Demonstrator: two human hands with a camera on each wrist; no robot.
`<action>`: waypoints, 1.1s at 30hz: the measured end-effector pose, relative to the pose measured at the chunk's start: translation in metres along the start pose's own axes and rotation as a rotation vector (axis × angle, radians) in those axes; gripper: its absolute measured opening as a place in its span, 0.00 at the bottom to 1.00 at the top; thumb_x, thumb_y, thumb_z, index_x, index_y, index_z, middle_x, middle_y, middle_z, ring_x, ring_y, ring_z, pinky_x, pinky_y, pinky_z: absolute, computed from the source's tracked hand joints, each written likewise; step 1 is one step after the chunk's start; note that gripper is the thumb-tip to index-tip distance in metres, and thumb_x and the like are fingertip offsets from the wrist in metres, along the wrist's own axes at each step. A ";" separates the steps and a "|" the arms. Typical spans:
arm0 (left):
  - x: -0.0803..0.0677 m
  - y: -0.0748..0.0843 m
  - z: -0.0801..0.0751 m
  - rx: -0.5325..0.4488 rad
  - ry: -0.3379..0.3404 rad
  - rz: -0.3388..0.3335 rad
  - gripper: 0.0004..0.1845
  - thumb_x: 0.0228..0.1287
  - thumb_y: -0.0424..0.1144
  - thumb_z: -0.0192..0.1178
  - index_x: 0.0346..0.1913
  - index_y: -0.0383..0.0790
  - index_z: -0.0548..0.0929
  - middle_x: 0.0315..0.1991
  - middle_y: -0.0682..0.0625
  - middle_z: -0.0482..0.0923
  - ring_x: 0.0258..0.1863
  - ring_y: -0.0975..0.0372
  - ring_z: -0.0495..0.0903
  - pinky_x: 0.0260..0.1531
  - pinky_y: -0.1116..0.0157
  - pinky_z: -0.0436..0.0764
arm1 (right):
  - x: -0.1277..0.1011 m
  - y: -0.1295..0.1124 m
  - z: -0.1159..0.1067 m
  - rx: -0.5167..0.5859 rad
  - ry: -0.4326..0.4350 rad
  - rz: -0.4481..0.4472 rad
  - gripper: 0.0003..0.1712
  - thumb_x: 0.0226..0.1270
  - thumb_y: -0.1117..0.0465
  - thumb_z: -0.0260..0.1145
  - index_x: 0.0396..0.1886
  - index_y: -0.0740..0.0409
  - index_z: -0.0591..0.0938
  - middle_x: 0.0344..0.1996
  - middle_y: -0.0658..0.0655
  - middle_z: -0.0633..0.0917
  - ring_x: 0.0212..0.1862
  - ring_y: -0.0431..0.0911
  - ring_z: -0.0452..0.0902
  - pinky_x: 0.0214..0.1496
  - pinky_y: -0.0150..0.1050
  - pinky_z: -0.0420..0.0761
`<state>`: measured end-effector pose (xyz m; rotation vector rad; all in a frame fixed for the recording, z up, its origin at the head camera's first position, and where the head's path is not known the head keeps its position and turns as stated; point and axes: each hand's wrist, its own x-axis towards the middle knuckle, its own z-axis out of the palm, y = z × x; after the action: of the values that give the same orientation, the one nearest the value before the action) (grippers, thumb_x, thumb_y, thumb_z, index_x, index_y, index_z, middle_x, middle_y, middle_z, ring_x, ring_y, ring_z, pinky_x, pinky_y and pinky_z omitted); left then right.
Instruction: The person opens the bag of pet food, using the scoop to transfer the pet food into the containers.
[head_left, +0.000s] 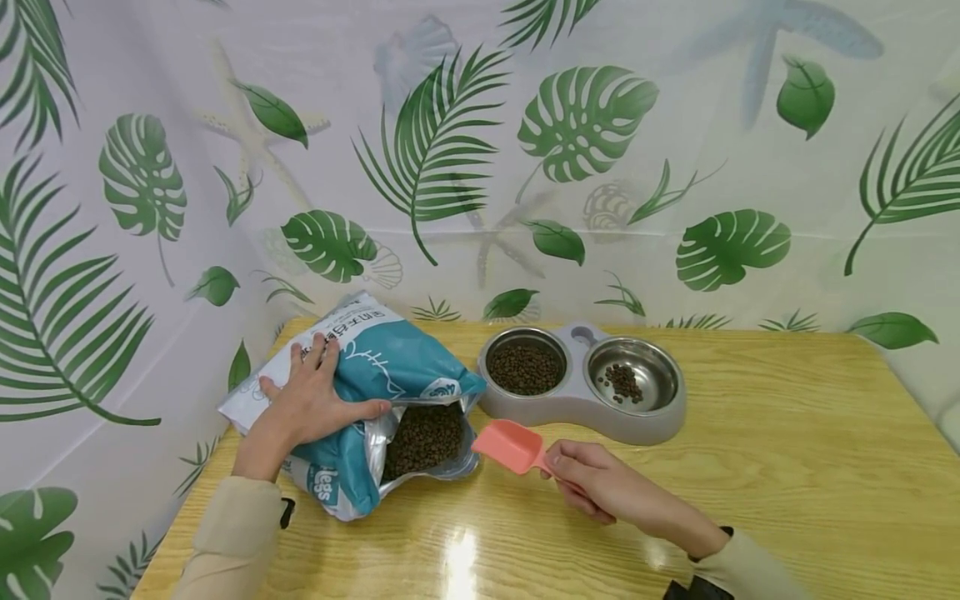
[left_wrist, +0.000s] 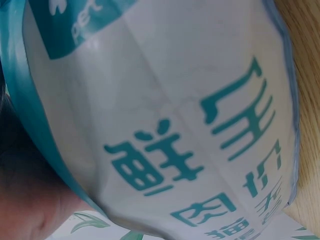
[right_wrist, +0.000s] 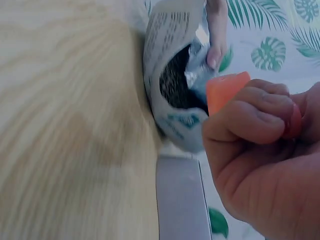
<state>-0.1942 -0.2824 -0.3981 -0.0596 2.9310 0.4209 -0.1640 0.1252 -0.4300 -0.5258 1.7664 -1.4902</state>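
A teal-and-white bag of kibble (head_left: 412, 350) lies on its side at the left, its mouth spread and brown kibble (head_left: 423, 437) visible inside. My left hand (head_left: 311, 400) rests on top of the bag with fingers spread, the thumb close to the open edge. The bag's printed side (left_wrist: 175, 125) fills the left wrist view. In my right hand (head_left: 600, 479) is a coral-pink scoop (head_left: 510, 446), gripped by its handle. Its bowl is just right of the bag's mouth, and no kibble shows in it. Curled fingers (right_wrist: 255, 115) around the handle appear in the right wrist view.
A grey double feeder (head_left: 577, 417) stands behind the scoop. Its left steel bowl (head_left: 558, 342) holds much kibble; the right steel bowl (head_left: 663, 375) has a small pile. Leaf-printed cloth (head_left: 465, 275) hangs behind the wooden table (head_left: 787, 467).
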 end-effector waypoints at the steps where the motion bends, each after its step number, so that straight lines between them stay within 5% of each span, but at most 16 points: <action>1: 0.000 0.000 0.000 0.001 0.001 0.000 0.73 0.52 0.83 0.57 0.83 0.33 0.39 0.83 0.32 0.33 0.80 0.30 0.30 0.60 0.16 0.37 | 0.004 -0.001 0.005 0.002 -0.007 0.011 0.24 0.86 0.48 0.45 0.43 0.66 0.72 0.16 0.47 0.67 0.14 0.38 0.55 0.15 0.32 0.58; 15: 0.000 -0.001 0.000 -0.002 0.009 0.006 0.73 0.52 0.82 0.57 0.83 0.33 0.40 0.83 0.32 0.34 0.80 0.31 0.30 0.60 0.15 0.38 | 0.051 -0.001 0.038 0.017 0.036 0.105 0.22 0.85 0.51 0.46 0.29 0.58 0.70 0.11 0.47 0.63 0.12 0.39 0.50 0.14 0.32 0.54; 33: 0.000 0.000 0.001 0.002 0.004 0.000 0.73 0.52 0.83 0.56 0.83 0.33 0.40 0.83 0.32 0.33 0.80 0.30 0.30 0.60 0.15 0.37 | 0.077 0.002 0.051 0.026 0.057 0.075 0.20 0.86 0.56 0.45 0.45 0.69 0.76 0.15 0.48 0.66 0.13 0.39 0.54 0.16 0.31 0.58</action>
<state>-0.1941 -0.2823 -0.3988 -0.0600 2.9357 0.4185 -0.1740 0.0368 -0.4558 -0.4035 1.7882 -1.4870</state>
